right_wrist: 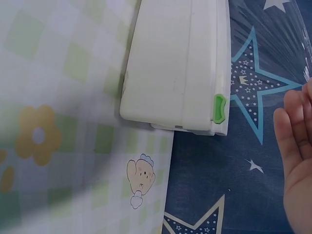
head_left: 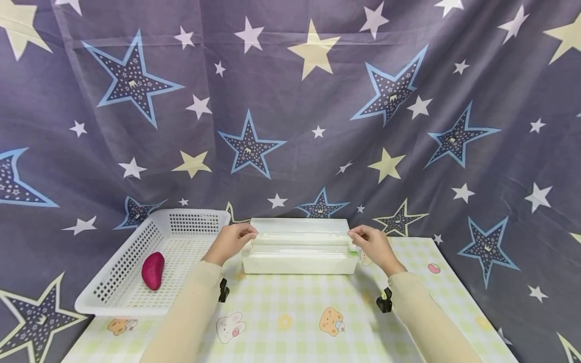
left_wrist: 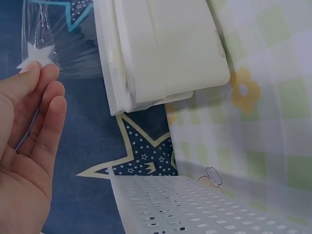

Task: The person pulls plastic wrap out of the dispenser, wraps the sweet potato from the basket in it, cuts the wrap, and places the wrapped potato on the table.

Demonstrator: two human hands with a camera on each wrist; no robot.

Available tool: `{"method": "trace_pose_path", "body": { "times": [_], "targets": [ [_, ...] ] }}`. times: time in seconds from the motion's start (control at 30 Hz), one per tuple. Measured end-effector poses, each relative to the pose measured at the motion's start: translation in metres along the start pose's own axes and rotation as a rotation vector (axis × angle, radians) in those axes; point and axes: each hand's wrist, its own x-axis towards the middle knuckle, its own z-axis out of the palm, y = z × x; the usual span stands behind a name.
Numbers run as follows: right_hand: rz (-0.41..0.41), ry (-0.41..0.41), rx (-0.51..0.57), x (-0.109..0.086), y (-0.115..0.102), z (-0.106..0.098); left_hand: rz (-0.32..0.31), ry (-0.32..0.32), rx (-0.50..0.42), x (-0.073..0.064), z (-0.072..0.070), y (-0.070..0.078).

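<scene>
A long white cling film dispenser stands at the back of the table with its lid tilted up. Clear cling film stretches out from it, bunched at the corner that my left hand pinches between thumb and forefinger. At the other end, my right hand pinches the film's opposite corner; in the right wrist view those fingertips run out of the frame, though the taut film shows beside them. A green slide cutter sits at the dispenser's right end.
On the left stands a white perforated plastic basket holding a purple-red sweet potato. A checked tablecloth covers the table. Close behind hangs a dark star-patterned curtain.
</scene>
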Motion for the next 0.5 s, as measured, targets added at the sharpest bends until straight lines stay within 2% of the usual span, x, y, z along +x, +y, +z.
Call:
{"method": "trace_pose_path", "body": {
  "times": [0.27, 0.5],
  "targets": [
    [-0.031, 0.015, 0.003, -0.001, -0.004, -0.004, 0.03, 0.046, -0.005, -0.003, -0.003, 0.008],
    [-0.068, 0.042, 0.036, 0.002, -0.01, -0.011, 0.027, 0.096, -0.065, -0.002, -0.009, 0.014]
  ]
}}
